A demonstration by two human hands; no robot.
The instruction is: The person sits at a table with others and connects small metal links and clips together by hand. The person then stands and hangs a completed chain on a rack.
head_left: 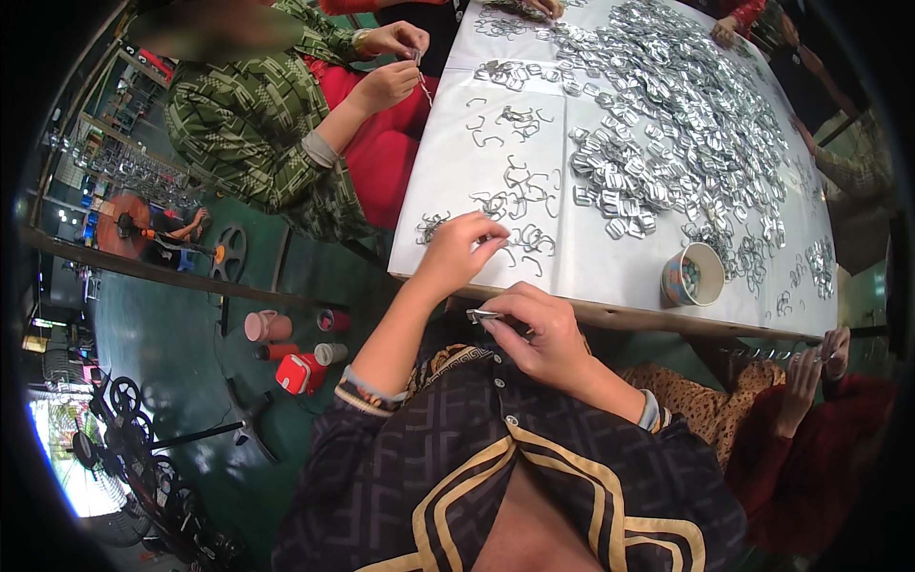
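My left hand (459,253) is over the table's near edge, thumb and fingertips drawn together beside a loose group of curved metal wire pieces (524,238). Whatever lies between those fingertips is too small to make out. Just off the edge, my right hand (541,332) pinches a small silvery metal buckle (483,316) between thumb and forefinger. More curved wire pieces (522,181) lie in scattered clusters farther up the white table (562,257). A big heap of flat metal buckles (658,133) spreads over the table's middle and far side.
A paper cup (693,275) with small bits inside stands near the right front edge. On the left a co-worker in a green patterned shirt (248,124) handles small pieces; other people's hands (810,377) work at right. Mugs (269,326) and a red box (300,373) are on the floor.
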